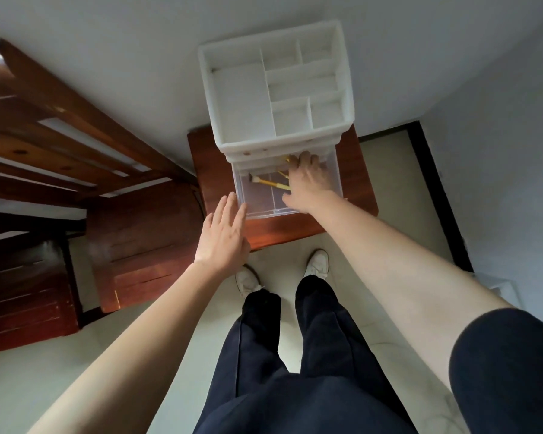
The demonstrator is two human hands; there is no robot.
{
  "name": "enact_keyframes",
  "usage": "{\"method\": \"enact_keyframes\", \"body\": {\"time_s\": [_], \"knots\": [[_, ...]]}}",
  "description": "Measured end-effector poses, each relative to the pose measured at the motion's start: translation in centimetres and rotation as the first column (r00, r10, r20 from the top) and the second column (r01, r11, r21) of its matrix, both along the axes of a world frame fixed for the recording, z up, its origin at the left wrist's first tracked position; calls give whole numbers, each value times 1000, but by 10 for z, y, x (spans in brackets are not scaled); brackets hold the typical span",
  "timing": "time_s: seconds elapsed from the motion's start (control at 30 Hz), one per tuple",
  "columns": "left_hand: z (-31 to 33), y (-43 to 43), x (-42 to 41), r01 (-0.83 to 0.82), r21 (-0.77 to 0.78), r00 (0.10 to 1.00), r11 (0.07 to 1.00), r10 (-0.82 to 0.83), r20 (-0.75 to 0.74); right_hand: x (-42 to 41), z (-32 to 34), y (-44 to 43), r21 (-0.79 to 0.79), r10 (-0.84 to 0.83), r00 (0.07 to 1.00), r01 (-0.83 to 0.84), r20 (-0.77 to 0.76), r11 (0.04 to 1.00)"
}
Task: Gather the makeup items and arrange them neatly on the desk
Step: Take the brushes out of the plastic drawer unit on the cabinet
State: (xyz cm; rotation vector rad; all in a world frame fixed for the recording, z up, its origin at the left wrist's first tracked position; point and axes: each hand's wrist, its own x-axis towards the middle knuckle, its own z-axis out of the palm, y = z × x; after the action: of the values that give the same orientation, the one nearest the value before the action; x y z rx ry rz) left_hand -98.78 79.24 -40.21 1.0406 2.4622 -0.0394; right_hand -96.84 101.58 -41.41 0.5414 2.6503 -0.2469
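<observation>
A white makeup organizer point(242, 98) with empty top compartments stands on a small wooden table point(355, 183). Its clear drawer point(261, 203) is pulled out toward me. Yellow-handled makeup brushes point(268, 182) lie inside the drawer. My right hand point(308, 180) reaches into the drawer over the brush handles; its fingertips are hidden, so its hold is unclear. My left hand point(223, 233) is flat with straight fingers, its tips at the drawer's front left corner.
A dark wooden desk with drawers point(132, 245) stands to the left, beside a wooden bed frame point(44, 120). My legs and white shoes point(317, 261) are on the pale floor below the table. A white wall is behind the organizer.
</observation>
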Motion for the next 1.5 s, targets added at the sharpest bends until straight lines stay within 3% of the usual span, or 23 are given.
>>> {"method": "enact_keyframes", "body": {"time_s": [0.33, 0.53, 0.6, 0.67, 0.73, 0.8, 0.9, 0.93, 0.97, 1.03, 1.1, 1.2, 1.3, 1.4, 1.5], "knots": [[-7, 3, -12, -20, 63, 1000, 998, 19, 13, -15, -12, -6, 16, 161, 985, -162, 65, 987], [-4, 22, -23, -129, 51, 989, 990, 124, 79, 18, 23, 3, -62, 165, 973, -177, -161, 982], [-3, 24, -22, -180, 56, 979, 982, 173, 113, 41, 30, 8, -90, 45, 976, -66, -213, 994], [-2, 24, -20, -258, 86, 960, 962, 246, 136, 65, 29, 13, -119, -230, 944, 207, -235, 971], [-2, 26, -15, -329, 125, 937, 936, 308, 163, 84, 24, 15, -205, -582, 774, 545, -248, 813], [-2, 29, -11, -443, 143, 885, 885, 407, 225, 93, 20, 18, -328, -854, 491, 789, -171, 519], [-2, 35, -12, -645, 135, 741, 752, 572, 351, 89, 12, 21, -588, -993, 57, 809, 105, -16], [-2, 37, -14, -697, 141, 693, 703, 608, 387, 86, 12, 20, -623, -984, -18, 772, 177, -126], [-1, 41, -18, -743, 154, 646, 651, 638, 419, 82, 13, 21, -635, -979, -22, 758, 202, -148], [0, 49, -28, -822, 144, 546, 551, 688, 478, 67, 18, 23, -646, -986, 52, 761, 159, -64], [-2, 61, -42, -852, 116, 488, 510, 695, 528, 50, 22, 31, -677, -986, 106, 736, 132, -12], [-10, 75, -66, -880, 162, 462, 447, 721, 517, 22, 22, 46, -698, -976, 118, 715, 186, -47], [-15, 88, -85, -910, 224, 413, 349, 733, 541, -2, 19, 60, -729, -961, 68, 666, 268, -156], [-18, 94, -93, -899, 267, 438, 347, 694, 572, -14, 17, 67, -742, -956, 3, 631, 293, -225], [-14, 91, -88, -876, 279, 480, 395, 641, 599, -9, 15, 67, -736, -960, 88, 662, 266, -143]]}}
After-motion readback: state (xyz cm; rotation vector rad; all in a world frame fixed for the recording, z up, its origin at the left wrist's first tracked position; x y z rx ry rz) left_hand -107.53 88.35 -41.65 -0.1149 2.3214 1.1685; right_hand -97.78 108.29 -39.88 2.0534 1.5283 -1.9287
